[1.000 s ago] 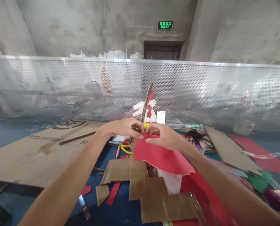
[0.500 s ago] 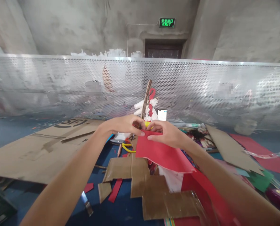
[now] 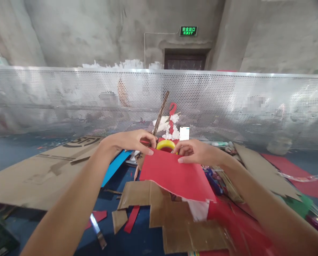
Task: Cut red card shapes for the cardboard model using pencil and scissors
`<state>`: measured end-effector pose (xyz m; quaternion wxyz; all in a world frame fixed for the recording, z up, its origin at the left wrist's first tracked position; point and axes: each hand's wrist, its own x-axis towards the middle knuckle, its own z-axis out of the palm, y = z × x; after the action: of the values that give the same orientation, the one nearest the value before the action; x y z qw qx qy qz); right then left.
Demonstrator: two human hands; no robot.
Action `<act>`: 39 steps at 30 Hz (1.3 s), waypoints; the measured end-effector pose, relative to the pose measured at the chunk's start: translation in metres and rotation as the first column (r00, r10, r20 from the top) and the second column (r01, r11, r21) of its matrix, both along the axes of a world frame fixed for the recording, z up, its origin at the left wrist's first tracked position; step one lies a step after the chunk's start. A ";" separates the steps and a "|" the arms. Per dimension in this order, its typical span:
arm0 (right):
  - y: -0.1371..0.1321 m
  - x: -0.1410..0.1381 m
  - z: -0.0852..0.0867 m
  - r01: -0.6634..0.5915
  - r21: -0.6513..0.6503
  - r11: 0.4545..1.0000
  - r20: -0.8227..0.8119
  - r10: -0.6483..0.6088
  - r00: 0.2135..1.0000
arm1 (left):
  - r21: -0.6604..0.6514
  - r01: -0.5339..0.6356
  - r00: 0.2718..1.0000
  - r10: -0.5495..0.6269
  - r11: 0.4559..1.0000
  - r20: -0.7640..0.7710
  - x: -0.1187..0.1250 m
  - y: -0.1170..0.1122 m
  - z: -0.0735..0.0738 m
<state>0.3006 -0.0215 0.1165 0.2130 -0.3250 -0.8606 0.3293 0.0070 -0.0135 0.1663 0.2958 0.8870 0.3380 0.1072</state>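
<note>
Hands (image 3: 164, 149) pinching red paper (image 3: 175, 174), cardboard scraps (image 3: 159, 206) beneath

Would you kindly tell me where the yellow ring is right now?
In the head view's centre, the yellow ring peeks over the red paper, between the left hand and the right hand.

A green sign (image 3: 188, 31) above the door (image 3: 184, 61) reads "安全出口 EXIT"; black print on the cardboard sheet (image 3: 41, 170) is unreadable.

Left hand (image 3: 129, 141): pinching my red paper's (image 3: 175, 174) far-left corner
Right hand (image 3: 198, 153): gripping far-right edge — yellow tape ring (image 3: 166, 144) between
Below: cut cardboard (image 3: 172, 217)
</note>
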 end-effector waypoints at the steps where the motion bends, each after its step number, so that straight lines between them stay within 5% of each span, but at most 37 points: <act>1: -0.001 0.000 0.001 0.001 0.005 1.000 -0.009 -0.001 1.000 | 0.000 -0.006 1.000 0.006 1.000 0.001 0.000 0.000 0.001; 7: 0.001 0.003 0.002 0.024 0.032 0.999 -0.024 -0.023 0.999 | 0.000 -0.022 1.000 0.022 1.000 0.007 -0.002 0.005 -0.002; 16: 0.036 0.009 -0.029 -0.021 0.018 1.000 0.045 0.020 0.999 | -0.020 -0.097 0.994 0.096 0.995 -0.055 -0.014 0.015 -0.008; 23: 0.047 0.021 -0.032 -0.040 0.019 0.999 0.092 0.038 0.995 | -0.035 -0.062 0.986 0.056 0.997 -0.155 -0.023 0.021 -0.007; 30: 0.079 0.057 -0.048 0.137 0.146 0.980 0.224 -0.167 0.960 | -0.063 -0.124 0.978 0.112 0.990 -0.173 -0.029 0.019 -0.006; 35: 0.083 0.065 -0.061 -0.099 -0.067 0.993 0.236 0.112 0.965 | -0.057 -0.108 0.982 0.098 0.992 -0.163 -0.030 0.022 -0.009; 39: 0.086 0.061 -0.068 -0.092 -0.087 0.992 0.262 0.112 0.959 | -0.071 -0.149 0.980 0.138 0.986 -0.143 -0.030 0.022 -0.011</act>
<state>0.3616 0.0646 0.0482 0.0660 -0.3289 -0.8844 0.3246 -0.0229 0.0088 0.1556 0.2991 0.8527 0.4250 0.0529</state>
